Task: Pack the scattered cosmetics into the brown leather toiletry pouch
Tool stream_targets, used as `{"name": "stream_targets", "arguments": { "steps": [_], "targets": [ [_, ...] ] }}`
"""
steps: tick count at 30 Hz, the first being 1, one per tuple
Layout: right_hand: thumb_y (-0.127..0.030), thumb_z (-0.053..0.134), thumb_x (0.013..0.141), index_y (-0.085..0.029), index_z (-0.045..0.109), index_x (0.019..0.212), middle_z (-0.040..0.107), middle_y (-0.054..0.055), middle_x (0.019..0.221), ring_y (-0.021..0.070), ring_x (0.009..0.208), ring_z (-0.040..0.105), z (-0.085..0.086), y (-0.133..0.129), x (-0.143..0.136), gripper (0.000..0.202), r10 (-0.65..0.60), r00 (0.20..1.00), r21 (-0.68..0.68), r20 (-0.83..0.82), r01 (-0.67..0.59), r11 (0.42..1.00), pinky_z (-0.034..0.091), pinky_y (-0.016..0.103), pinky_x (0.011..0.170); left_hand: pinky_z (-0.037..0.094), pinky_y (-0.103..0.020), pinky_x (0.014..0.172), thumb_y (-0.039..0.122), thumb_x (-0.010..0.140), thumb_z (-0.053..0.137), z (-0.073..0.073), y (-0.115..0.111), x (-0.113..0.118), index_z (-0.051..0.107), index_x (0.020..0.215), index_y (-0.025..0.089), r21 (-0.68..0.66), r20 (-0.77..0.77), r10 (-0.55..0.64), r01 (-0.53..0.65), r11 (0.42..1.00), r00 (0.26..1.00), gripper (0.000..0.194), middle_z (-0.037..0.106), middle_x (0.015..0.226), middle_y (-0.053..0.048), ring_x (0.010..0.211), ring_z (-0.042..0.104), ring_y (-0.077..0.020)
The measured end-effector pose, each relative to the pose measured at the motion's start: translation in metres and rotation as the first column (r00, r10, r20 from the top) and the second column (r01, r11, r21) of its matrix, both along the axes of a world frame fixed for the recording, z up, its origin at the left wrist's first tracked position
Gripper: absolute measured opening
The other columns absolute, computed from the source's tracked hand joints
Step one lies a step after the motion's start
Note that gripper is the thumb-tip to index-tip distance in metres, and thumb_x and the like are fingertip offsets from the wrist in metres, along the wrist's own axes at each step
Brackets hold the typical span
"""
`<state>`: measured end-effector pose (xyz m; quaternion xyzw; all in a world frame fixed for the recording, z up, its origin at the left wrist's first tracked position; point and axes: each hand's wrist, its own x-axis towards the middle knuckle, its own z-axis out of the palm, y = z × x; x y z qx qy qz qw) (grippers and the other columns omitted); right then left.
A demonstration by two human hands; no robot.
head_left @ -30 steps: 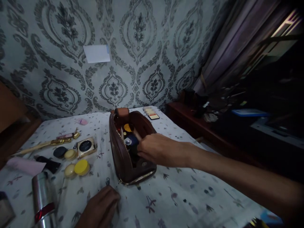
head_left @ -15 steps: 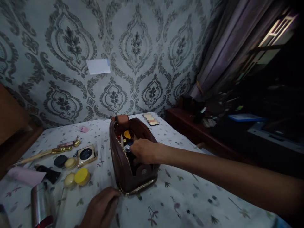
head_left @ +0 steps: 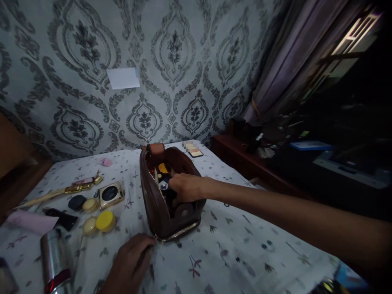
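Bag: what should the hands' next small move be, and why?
I'd probably steady the bag with the left hand: it lies right by the bag's near corner, while the right hand reaches inside through the open top, fingers hidden, so drawing it out could drag the bag.

Readable text: none, on any surface around the hands.
Gold compact (head_left: 110, 195), beyond the left hand (head_left: 130, 261): any lettering on its dark disc is too small to read.
Pink tube (head_left: 33, 221), farther out on the left hand's outer side: any print is too dim.
Silver cylinder (head_left: 55, 261), also outward of the left hand: glare and blur, illegible.
White sheet (head_left: 123, 78) on the wall, beyond both hands: any writing is too faint.
Flat dark-edged thing (head_left: 197, 154), beyond the right hand (head_left: 185, 188): partly pixelated, unreadable.
Brown bag (head_left: 156, 212), around the right hand: outside and contents, nothing legible.
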<state>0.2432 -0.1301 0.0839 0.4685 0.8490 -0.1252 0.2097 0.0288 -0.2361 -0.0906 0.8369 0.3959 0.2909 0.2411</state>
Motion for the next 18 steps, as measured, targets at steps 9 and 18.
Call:
{"name": "stream_targets", "arguments": {
  "steps": [9,18],
  "targets": [
    [-0.021,0.075,0.079,-0.005,0.069,0.117,0.068,0.021,0.120,0.0309,0.106,0.068,0.005,-0.004,0.000,0.041,0.025,0.999,-0.013,0.021,-0.025,1.000,0.052,0.030,0.079,0.053,-0.021,0.073,0.020,0.097,0.047,0.002,-0.001,-0.002,0.062,0.099,0.023,-0.020,-0.008,-0.006,0.006,1.000,1.000,0.015,0.069,0.089,-0.003,0.081,0.068,-0.0151],
    [-0.026,0.072,0.085,-0.004,0.071,0.107,0.071,0.021,0.107,0.0308,0.100,0.069,0.014,-0.013,0.005,0.031,0.094,0.995,0.132,-0.037,-0.089,0.987,0.049,0.030,0.074,0.053,-0.021,0.074,0.016,0.095,0.049,0.001,0.000,-0.002,0.062,0.101,0.023,0.009,0.015,-0.025,0.025,1.000,1.000,0.016,0.070,0.091,-0.003,0.083,0.068,-0.0150]
  ]
}}
